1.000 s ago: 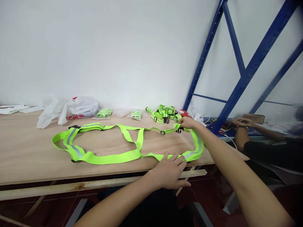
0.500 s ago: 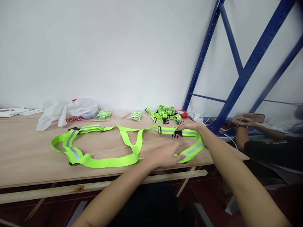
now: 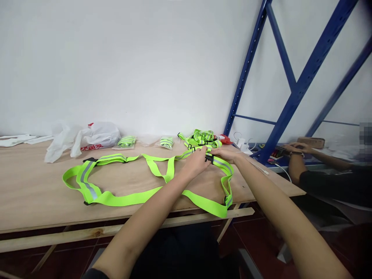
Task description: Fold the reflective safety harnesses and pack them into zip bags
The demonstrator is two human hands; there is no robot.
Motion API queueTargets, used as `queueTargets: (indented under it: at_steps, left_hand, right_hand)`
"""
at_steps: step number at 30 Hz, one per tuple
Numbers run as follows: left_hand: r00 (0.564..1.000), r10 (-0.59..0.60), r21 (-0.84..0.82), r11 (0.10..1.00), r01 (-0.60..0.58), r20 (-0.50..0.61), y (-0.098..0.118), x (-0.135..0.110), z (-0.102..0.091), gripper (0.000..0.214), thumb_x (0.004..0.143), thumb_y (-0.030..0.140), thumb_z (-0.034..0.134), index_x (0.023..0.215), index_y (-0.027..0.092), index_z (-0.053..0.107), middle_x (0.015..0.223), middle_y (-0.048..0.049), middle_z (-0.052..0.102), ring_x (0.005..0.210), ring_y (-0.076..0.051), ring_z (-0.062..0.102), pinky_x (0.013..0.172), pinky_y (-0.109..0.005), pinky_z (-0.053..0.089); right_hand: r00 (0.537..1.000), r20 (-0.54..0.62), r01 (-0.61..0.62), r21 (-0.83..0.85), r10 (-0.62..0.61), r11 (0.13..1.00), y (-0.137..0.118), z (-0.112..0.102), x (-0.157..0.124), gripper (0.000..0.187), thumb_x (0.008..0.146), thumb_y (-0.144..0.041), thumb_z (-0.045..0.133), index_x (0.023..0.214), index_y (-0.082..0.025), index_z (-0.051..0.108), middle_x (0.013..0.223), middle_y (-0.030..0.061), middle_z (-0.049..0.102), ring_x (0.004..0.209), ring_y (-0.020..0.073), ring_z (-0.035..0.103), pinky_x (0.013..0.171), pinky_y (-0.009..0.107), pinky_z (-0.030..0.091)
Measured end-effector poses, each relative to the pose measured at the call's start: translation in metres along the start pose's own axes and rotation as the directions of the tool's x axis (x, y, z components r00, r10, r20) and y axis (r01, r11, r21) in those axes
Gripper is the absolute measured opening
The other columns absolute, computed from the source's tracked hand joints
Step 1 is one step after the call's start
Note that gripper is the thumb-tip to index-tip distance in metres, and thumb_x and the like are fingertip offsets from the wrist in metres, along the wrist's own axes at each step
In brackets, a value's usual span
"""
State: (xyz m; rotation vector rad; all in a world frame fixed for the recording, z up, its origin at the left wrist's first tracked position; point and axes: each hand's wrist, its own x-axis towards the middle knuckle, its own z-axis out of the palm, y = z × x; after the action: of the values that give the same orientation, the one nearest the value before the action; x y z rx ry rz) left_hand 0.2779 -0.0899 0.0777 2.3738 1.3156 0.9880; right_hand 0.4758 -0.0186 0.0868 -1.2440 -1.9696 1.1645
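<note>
A neon-yellow reflective harness (image 3: 128,199) with grey stripes lies spread along the wooden table, forming a long loop with a Y-shaped crossing in its middle. Near its far right part, my left hand (image 3: 198,162) is closed on the strap, just left of a black side-release buckle (image 3: 209,158). My right hand (image 3: 226,155) pinches the strap at the buckle's other side; some of its fingertips are hidden. Both hands are close together. At the right end the webbing is bunched, and its lower corner reaches over the table's front edge.
Behind my hands lies a tangled pile of similar straps (image 3: 203,136). Two bagged packs, one a folded strap pack (image 3: 166,142), and a white plastic bag (image 3: 103,135) sit along the wall. A blue rack (image 3: 279,128) stands right, near another person's hands (image 3: 299,148).
My left hand has moved up from the lower right strap to the buckle. My right hand has shifted slightly left, and the harness's right end has drawn inward, its lower corner dropping forward.
</note>
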Motion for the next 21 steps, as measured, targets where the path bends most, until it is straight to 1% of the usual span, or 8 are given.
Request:
queueTargets:
  at_steps: [2,4,7,10,13,15,18,21]
  left_hand:
    - [1.000,-0.021,-0.026,0.999,0.021,-0.014,-0.004,0.010,0.004,0.027,0.084,0.017,0.062,0.110,0.020,0.054,0.107,-0.0124,0.068,0.105,-0.031,0.064,0.089,-0.039,0.047]
    - [0.998,-0.059,-0.072,0.996,0.057,-0.031,-0.009,0.019,0.007,0.026,0.085,0.013,0.060,0.109,0.022,0.054,0.099,-0.0090,0.070,0.100,-0.028,0.065,0.087,-0.036,0.047]
    - [0.983,-0.172,-0.167,0.973,0.161,-0.058,-0.021,0.031,0.013,0.027,0.087,0.011,0.057,0.111,0.022,0.054,0.085,-0.0043,0.070,0.088,-0.024,0.066,0.080,-0.032,0.048]
    - [0.949,-0.306,-0.274,0.921,0.275,-0.073,-0.035,0.040,0.020,0.023,0.089,0.012,0.056,0.109,0.021,0.054,0.081,-0.0033,0.069,0.077,-0.021,0.066,0.074,-0.030,0.049]
    - [0.912,-0.406,-0.387,0.850,0.357,-0.050,-0.049,0.045,0.024,0.021,0.090,0.017,0.059,0.110,0.022,0.053,0.082,-0.0032,0.069,0.065,-0.018,0.065,0.066,-0.028,0.050]
    - [0.888,-0.459,-0.457,0.794,0.401,-0.018,-0.057,0.048,0.026,0.025,0.091,0.020,0.061,0.114,0.022,0.052,0.081,-0.0027,0.068,0.059,-0.017,0.064,0.062,-0.028,0.050]
    - [0.852,-0.522,-0.544,0.708,0.451,0.027,-0.067,0.056,0.026,0.030,0.094,0.026,0.061,0.122,0.020,0.052,0.081,-0.0025,0.068,0.059,-0.016,0.064,0.063,-0.029,0.052]
    - [0.813,-0.579,-0.619,0.619,0.483,0.056,-0.072,0.069,0.026,0.033,0.097,0.033,0.060,0.125,0.016,0.056,0.102,-0.0068,0.067,0.079,-0.017,0.067,0.073,-0.034,0.057]
  right_hand:
    - [0.998,-0.052,0.019,-0.044,-0.021,0.999,0.001,0.006,0.002,0.029,0.077,-0.049,0.063,0.083,-0.021,0.069,0.085,0.0067,0.074,0.087,0.0250,0.066,0.087,0.039,0.051]
    - [0.993,-0.112,0.038,-0.096,-0.049,0.995,0.002,0.010,0.004,0.028,0.079,-0.049,0.059,0.080,-0.022,0.067,0.083,0.0059,0.072,0.085,0.0250,0.065,0.084,0.038,0.051]
    - [0.972,-0.213,0.058,-0.207,-0.103,0.977,-0.003,0.016,0.004,0.030,0.081,-0.049,0.057,0.073,-0.021,0.063,0.080,0.0061,0.070,0.083,0.0264,0.064,0.081,0.039,0.051]
    - [0.929,-0.317,0.080,-0.327,-0.189,0.942,-0.014,0.020,-0.013,0.030,0.084,-0.048,0.056,0.078,-0.020,0.064,0.094,0.0100,0.071,0.098,0.0305,0.062,0.090,0.043,0.048]
    - [0.875,-0.368,0.139,-0.434,-0.316,0.890,-0.021,0.027,-0.055,0.031,0.090,-0.043,0.051,0.104,-0.021,0.067,0.120,0.0121,0.068,0.117,0.0305,0.058,0.102,0.044,0.042]
    - [0.829,-0.337,0.180,-0.593,-0.446,0.784,-0.016,0.034,-0.094,0.032,0.094,-0.040,0.048,0.112,-0.022,0.066,0.116,0.0119,0.071,0.112,0.0300,0.063,0.100,0.044,0.046]
    - [0.851,-0.219,0.218,-0.680,-0.477,0.700,0.003,0.049,-0.151,0.030,0.095,-0.032,0.045,0.114,-0.025,0.068,0.117,0.0094,0.072,0.111,0.0285,0.066,0.099,0.043,0.050]
    - [0.851,-0.159,0.262,-0.696,-0.500,0.668,0.023,0.071,-0.183,0.037,0.094,-0.026,0.047,0.128,-0.028,0.062,0.127,0.0079,0.069,0.119,0.0268,0.064,0.101,0.042,0.051]
